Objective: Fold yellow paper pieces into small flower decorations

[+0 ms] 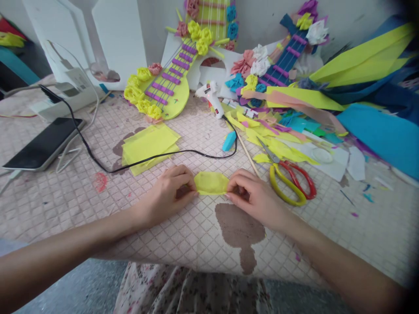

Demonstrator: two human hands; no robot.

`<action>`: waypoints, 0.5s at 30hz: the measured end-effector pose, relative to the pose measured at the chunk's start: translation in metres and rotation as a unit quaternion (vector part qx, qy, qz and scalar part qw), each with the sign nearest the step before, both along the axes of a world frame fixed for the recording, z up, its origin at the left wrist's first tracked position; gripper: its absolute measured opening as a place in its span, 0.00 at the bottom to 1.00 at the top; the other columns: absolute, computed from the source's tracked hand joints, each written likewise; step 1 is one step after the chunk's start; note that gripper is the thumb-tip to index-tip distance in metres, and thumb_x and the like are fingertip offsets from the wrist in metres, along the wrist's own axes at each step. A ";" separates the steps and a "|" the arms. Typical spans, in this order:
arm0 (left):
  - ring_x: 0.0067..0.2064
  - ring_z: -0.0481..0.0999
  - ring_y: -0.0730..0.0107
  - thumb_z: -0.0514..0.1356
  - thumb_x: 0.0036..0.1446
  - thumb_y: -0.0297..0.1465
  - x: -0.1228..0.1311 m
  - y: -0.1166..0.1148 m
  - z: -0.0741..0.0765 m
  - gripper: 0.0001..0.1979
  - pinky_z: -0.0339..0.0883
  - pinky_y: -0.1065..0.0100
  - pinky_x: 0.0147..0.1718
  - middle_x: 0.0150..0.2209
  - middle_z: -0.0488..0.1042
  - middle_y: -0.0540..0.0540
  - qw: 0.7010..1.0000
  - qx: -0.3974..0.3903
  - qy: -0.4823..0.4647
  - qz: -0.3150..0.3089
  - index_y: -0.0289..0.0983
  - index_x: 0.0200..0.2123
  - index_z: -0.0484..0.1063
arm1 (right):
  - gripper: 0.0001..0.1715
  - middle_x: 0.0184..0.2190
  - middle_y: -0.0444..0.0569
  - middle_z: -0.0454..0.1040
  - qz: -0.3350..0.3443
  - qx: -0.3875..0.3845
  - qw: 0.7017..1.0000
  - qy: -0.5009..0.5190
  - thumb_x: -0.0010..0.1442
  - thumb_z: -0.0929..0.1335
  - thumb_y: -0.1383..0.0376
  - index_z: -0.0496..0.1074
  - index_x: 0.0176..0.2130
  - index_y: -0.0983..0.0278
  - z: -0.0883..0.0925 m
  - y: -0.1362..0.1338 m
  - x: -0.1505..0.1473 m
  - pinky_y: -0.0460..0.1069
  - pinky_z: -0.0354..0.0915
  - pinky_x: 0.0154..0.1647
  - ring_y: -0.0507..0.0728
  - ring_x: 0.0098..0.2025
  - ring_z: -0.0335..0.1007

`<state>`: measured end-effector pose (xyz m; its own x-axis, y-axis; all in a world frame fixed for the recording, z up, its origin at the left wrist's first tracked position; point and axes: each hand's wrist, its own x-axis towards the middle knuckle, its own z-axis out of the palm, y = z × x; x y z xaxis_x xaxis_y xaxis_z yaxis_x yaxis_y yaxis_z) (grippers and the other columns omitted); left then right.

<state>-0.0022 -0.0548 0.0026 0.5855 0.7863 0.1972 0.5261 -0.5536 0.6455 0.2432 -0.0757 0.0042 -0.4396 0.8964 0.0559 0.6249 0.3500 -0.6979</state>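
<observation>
A small folded piece of yellow crepe paper (211, 182) lies between my two hands near the front of the table. My left hand (176, 187) pinches its left end between thumb and fingers. At the opposite end, my right hand (247, 189) grips the paper the same way. Behind my left hand rests a stack of yellow paper sheets (149, 146), crossed by a black cord. Scissors (288, 174) with one yellow and one red handle lie just beyond my right hand, beside a thin wooden stick (248, 155).
A white glue gun (211, 98) with a black cord (166, 153) stands mid-table. Paper-flower-decorated instrument shapes (172, 87) lean at the back. Paper scraps (275, 135) and blue sheets (381, 135) spread rightward. A phone (44, 144) and power strip (65, 100) lie left.
</observation>
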 end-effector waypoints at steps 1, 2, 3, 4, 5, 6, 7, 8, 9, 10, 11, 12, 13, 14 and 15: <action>0.39 0.68 0.69 0.58 0.55 0.24 0.000 0.000 0.000 0.03 0.65 0.67 0.39 0.35 0.68 0.46 1.000 -0.001 0.000 -0.001 0.35 0.29 0.69 | 0.06 0.33 0.43 0.64 -0.001 -0.001 1.000 0.002 0.58 0.67 0.72 0.66 0.30 0.63 0.000 -0.001 0.000 0.46 0.61 0.30 0.49 0.30 0.62; 0.39 0.68 0.70 0.58 0.55 0.24 0.000 0.000 0.000 0.03 0.65 0.67 0.39 0.35 0.68 0.46 1.000 -0.002 -0.003 -0.001 0.35 0.29 0.69 | 0.06 0.33 0.43 0.64 -0.003 -0.001 1.000 0.003 0.58 0.66 0.72 0.66 0.30 0.63 0.000 -0.001 -0.001 0.46 0.61 0.30 0.49 0.30 0.62; 0.38 0.68 0.70 0.57 0.56 0.24 0.001 0.000 0.000 0.03 0.65 0.67 0.38 0.35 0.68 0.46 1.000 -0.003 -0.005 -0.002 0.35 0.29 0.69 | 0.06 0.33 0.44 0.64 -0.003 -0.002 1.000 0.003 0.58 0.66 0.72 0.66 0.30 0.63 0.000 -0.001 -0.001 0.46 0.61 0.30 0.49 0.30 0.63; 0.38 0.68 0.70 0.57 0.56 0.24 0.001 0.000 0.000 0.03 0.65 0.67 0.38 0.35 0.68 0.46 1.000 -0.004 -0.006 -0.002 0.35 0.29 0.69 | 0.06 0.33 0.44 0.64 -0.004 -0.003 1.000 0.002 0.58 0.66 0.72 0.66 0.30 0.63 0.000 -0.002 -0.001 0.46 0.61 0.30 0.49 0.30 0.63; 0.38 0.68 0.70 0.57 0.56 0.24 0.001 0.000 0.000 0.04 0.65 0.67 0.38 0.35 0.68 0.46 1.000 -0.005 -0.006 -0.002 0.35 0.29 0.69 | 0.06 0.33 0.44 0.65 -0.007 -0.003 1.000 0.001 0.58 0.66 0.73 0.67 0.30 0.63 0.000 -0.002 -0.002 0.46 0.61 0.30 0.49 0.30 0.63; 0.38 0.68 0.70 0.56 0.56 0.24 0.001 0.000 -0.001 0.04 0.65 0.67 0.38 0.35 0.68 0.46 1.000 -0.004 -0.005 0.000 0.35 0.29 0.69 | 0.07 0.32 0.44 0.65 -0.010 -0.001 1.000 0.000 0.58 0.65 0.73 0.66 0.30 0.63 0.001 -0.002 -0.002 0.46 0.61 0.30 0.49 0.30 0.63; 0.38 0.68 0.70 0.56 0.56 0.24 0.001 0.000 -0.002 0.04 0.65 0.67 0.38 0.35 0.68 0.46 1.000 -0.002 -0.003 0.002 0.35 0.29 0.69 | 0.07 0.32 0.44 0.65 -0.014 0.001 1.000 -0.001 0.58 0.65 0.73 0.66 0.30 0.63 0.001 -0.003 -0.003 0.46 0.61 0.30 0.49 0.30 0.63; 0.37 0.68 0.70 0.56 0.56 0.23 0.001 0.000 -0.002 0.04 0.65 0.67 0.38 0.35 0.68 0.46 1.000 0.000 -0.001 0.005 0.35 0.29 0.69 | 0.07 0.32 0.44 0.65 -0.017 0.004 1.000 -0.003 0.58 0.65 0.73 0.66 0.29 0.63 0.000 -0.003 -0.004 0.46 0.61 0.30 0.49 0.30 0.63; 0.37 0.68 0.70 0.56 0.55 0.23 0.001 0.000 -0.002 0.04 0.65 0.67 0.37 0.34 0.68 0.46 1.000 0.001 0.001 0.008 0.35 0.29 0.69 | 0.07 0.32 0.44 0.65 -0.019 0.007 1.000 -0.003 0.58 0.65 0.73 0.66 0.29 0.63 0.000 -0.003 -0.004 0.47 0.61 0.30 0.49 0.29 0.63; 0.37 0.68 0.70 0.56 0.55 0.23 0.001 0.000 -0.003 0.04 0.65 0.66 0.37 0.34 0.68 0.46 1.000 0.003 0.002 0.010 0.35 0.29 0.69 | 0.08 0.31 0.45 0.64 -0.021 0.010 1.000 -0.003 0.58 0.65 0.73 0.65 0.29 0.63 0.000 -0.003 -0.005 0.47 0.61 0.30 0.49 0.29 0.63; 0.37 0.68 0.70 0.56 0.55 0.23 0.002 0.000 -0.002 0.04 0.65 0.66 0.37 0.34 0.69 0.47 1.000 0.003 0.003 0.012 0.35 0.29 0.68 | 0.08 0.31 0.45 0.64 -0.022 0.013 1.000 -0.002 0.58 0.64 0.74 0.65 0.29 0.63 0.000 -0.004 -0.005 0.47 0.61 0.30 0.49 0.29 0.63; 0.37 0.68 0.70 0.56 0.55 0.23 0.002 0.000 -0.002 0.04 0.65 0.66 0.38 0.34 0.69 0.47 1.000 0.003 0.004 0.014 0.35 0.29 0.68 | 0.08 0.32 0.45 0.64 -0.023 0.015 1.000 -0.001 0.58 0.64 0.74 0.65 0.29 0.63 -0.001 -0.004 -0.006 0.47 0.61 0.30 0.49 0.29 0.63; 0.37 0.68 0.70 0.56 0.55 0.23 0.003 0.000 -0.002 0.04 0.65 0.66 0.38 0.34 0.69 0.47 1.000 0.003 0.006 0.016 0.35 0.28 0.68 | 0.08 0.32 0.45 0.64 -0.025 0.015 1.000 0.001 0.57 0.64 0.74 0.65 0.29 0.63 -0.001 -0.004 -0.006 0.46 0.62 0.30 0.49 0.29 0.63; 0.37 0.68 0.70 0.56 0.55 0.23 0.003 0.000 -0.001 0.04 0.65 0.66 0.38 0.33 0.69 0.47 1.000 0.002 0.008 0.017 0.35 0.28 0.68 | 0.08 0.32 0.45 0.64 -0.027 0.014 1.000 0.002 0.57 0.65 0.74 0.65 0.29 0.63 -0.001 -0.004 -0.006 0.46 0.62 0.30 0.49 0.29 0.63; 0.37 0.68 0.70 0.56 0.54 0.23 0.003 0.000 -0.001 0.04 0.65 0.66 0.37 0.33 0.69 0.47 1.000 0.001 0.010 0.019 0.35 0.28 0.69 | 0.08 0.32 0.44 0.64 -0.029 0.012 0.999 0.005 0.57 0.65 0.74 0.64 0.29 0.63 -0.001 -0.004 -0.006 0.46 0.62 0.30 0.49 0.29 0.63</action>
